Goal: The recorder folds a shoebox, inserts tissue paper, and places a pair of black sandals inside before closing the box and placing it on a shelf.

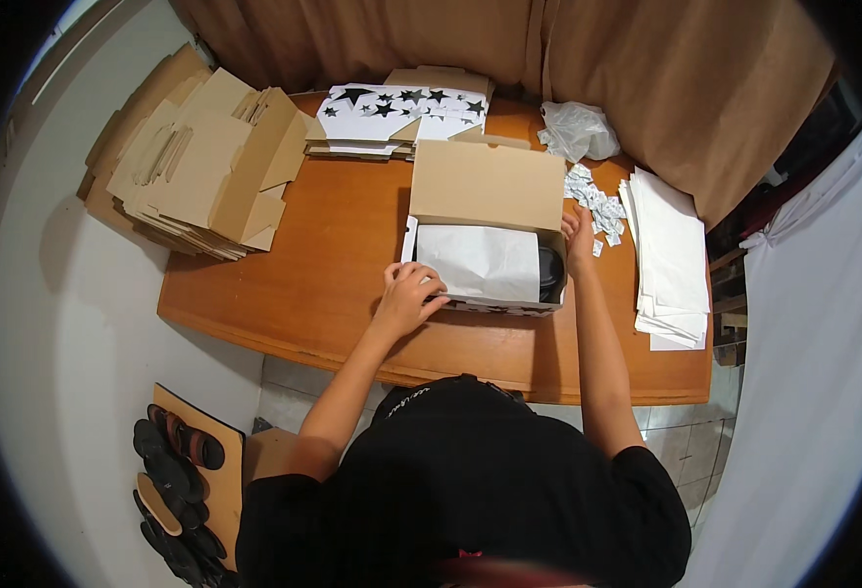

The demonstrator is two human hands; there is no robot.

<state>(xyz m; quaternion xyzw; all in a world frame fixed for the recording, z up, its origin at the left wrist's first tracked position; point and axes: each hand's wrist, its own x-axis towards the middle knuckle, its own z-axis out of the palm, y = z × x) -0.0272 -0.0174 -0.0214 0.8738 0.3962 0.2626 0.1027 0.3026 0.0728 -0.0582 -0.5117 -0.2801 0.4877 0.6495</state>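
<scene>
In front of me on the table is a cardboard shoe box (490, 183) with its lid raised at the back. White wrapping paper (480, 257) covers most of the inside, and a black sandal (550, 272) shows at the right end. My left hand (413, 297) grips the front left corner, fingers bent over the rim by the paper. Along the outer right wall lies my right hand (578, 241), fingers extended and touching the box; its thumb is not clearly visible. Small white packets (597, 204) are scattered just beyond that hand.
Folded cardboard boxes (200, 162) are piled at the left, and star-printed box blanks (392, 113) at the back. White paper sheets (668, 255) lie stacked at right, near a clear plastic bag (578, 131). Several sandals (171, 470) rest on a board at lower left.
</scene>
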